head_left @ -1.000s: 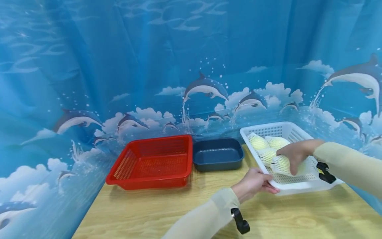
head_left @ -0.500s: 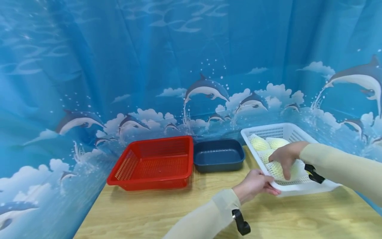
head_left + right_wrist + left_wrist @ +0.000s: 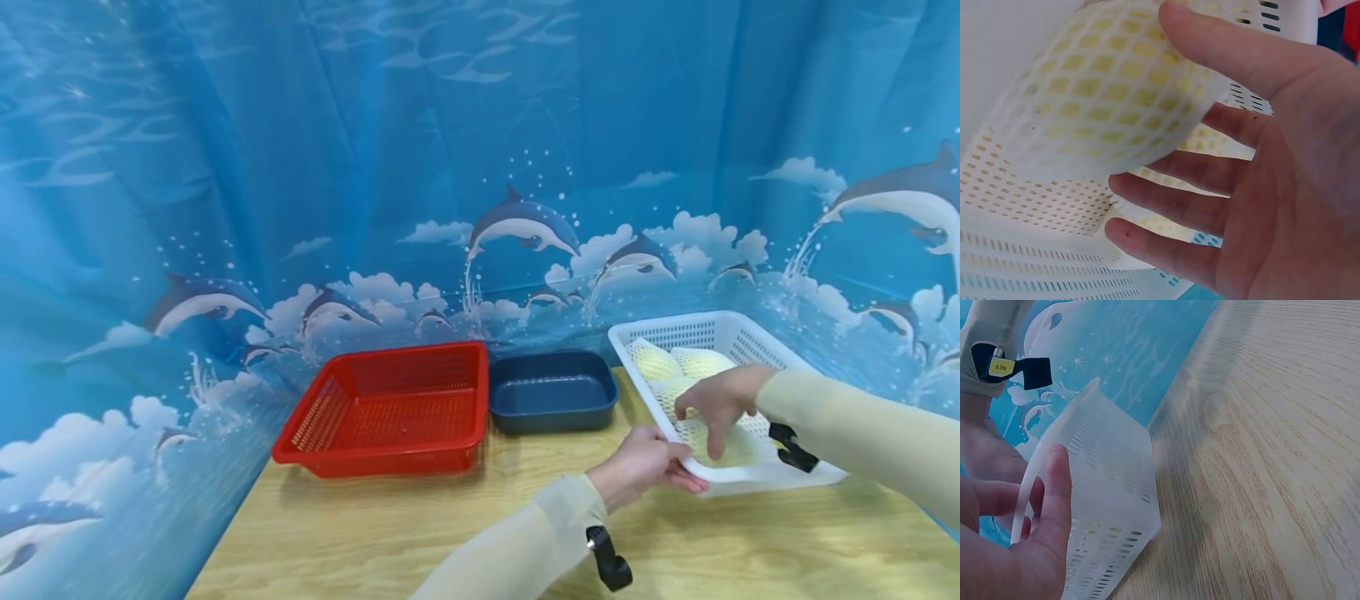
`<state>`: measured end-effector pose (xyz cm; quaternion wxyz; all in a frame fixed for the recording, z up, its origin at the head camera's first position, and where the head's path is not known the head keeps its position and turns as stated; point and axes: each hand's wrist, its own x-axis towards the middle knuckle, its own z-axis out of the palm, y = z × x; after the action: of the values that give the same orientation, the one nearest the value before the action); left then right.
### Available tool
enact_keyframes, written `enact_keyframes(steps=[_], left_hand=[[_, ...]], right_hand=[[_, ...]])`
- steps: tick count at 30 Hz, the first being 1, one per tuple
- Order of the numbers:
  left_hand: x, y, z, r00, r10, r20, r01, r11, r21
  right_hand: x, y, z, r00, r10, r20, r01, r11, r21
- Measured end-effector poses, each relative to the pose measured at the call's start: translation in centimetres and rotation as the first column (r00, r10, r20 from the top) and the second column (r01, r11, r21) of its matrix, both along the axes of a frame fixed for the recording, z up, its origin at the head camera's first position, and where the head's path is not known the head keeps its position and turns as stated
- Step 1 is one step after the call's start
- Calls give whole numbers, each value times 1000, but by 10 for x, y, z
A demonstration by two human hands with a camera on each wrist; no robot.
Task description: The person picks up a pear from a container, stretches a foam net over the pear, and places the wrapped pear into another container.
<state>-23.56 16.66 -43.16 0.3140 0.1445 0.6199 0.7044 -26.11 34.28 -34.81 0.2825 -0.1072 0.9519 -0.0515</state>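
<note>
My left hand (image 3: 647, 462) grips the near left corner of a white plastic basket's rim (image 3: 753, 475); in the left wrist view the thumb lies outside the wall (image 3: 1110, 444) and the fingers go behind the rim. Inside the basket, my right hand (image 3: 722, 402) has its fingers spread at a yellow-green fruit in a white foam net (image 3: 1100, 94). In the right wrist view the thumb tip lies at the top of that fruit, and the nearly straight fingers reach along its far side. More netted fruits, one pale yellow fruit (image 3: 656, 363) among them, lie at the basket's back left.
A red plastic basket (image 3: 405, 460) stands on the left of the wooden table (image 3: 360, 533). Beside it is a dark blue tray (image 3: 551, 421), between the two baskets. A blue curtain (image 3: 375, 167) with dolphins hangs behind the table.
My right hand has shifted left and toward the near side with the netted fruit, and its fingers have spread. The left hand keeps its grip on the rim.
</note>
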Motion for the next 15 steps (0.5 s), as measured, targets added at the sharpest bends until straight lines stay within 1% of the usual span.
enact_keyframes(steps=[2, 5, 9, 12, 15], left_hand=[[-1, 0, 0, 1000, 5, -2, -5, 1000, -3], [-1, 0, 1, 1000, 20, -8, -20, 1000, -12], [0, 0, -1, 998, 51, -26, -52, 998, -39], [1, -1, -3, 997, 63, -41, -65, 997, -52], [0, -4, -4, 996, 69, -58, -72, 996, -61]], right_hand=[[0, 0, 2, 1000, 17, 7, -16, 1000, -26], [1, 0, 6, 997, 72, -23, -73, 996, -41], [6, -2, 10, 987, 131, -92, -134, 990, -34], [10, -4, 14, 981, 140, -131, -146, 989, -35], [13, -7, 17, 964, 167, -206, -174, 985, -17]])
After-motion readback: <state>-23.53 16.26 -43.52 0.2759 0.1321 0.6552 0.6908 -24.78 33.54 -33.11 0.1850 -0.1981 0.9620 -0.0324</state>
